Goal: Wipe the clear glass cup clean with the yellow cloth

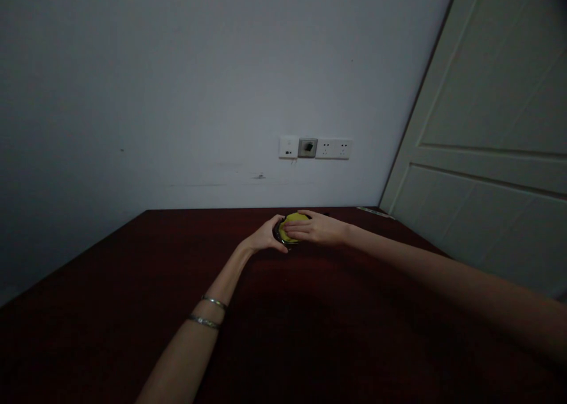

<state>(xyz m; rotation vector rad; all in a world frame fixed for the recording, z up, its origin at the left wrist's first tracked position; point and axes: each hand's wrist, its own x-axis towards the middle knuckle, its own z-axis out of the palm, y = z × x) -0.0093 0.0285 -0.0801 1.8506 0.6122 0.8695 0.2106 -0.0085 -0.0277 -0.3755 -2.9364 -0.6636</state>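
A small round thing with a dark, shiny rim (276, 233) is held just above or on the dark red tabletop, near its far edge. My left hand (264, 236) curves round its left side, thumb below and fingers above. Across its face lies a soft-looking yellow piece (292, 219), perhaps a cloth or sponge; I cannot tell which. My right hand (313, 228) comes from the right, its fingers pressed together over the yellow piece. The right side of the round thing is hidden behind those fingers. Two metal bangles (208, 311) circle my left forearm.
The dark red tabletop (283, 321) runs back to a pale wall (212, 85). A row of sockets and switch plates (325, 149) is set in that wall. On the right stands a white panelled door (487, 126). A thin, pale strip (375, 212) lies at the table's far right corner.
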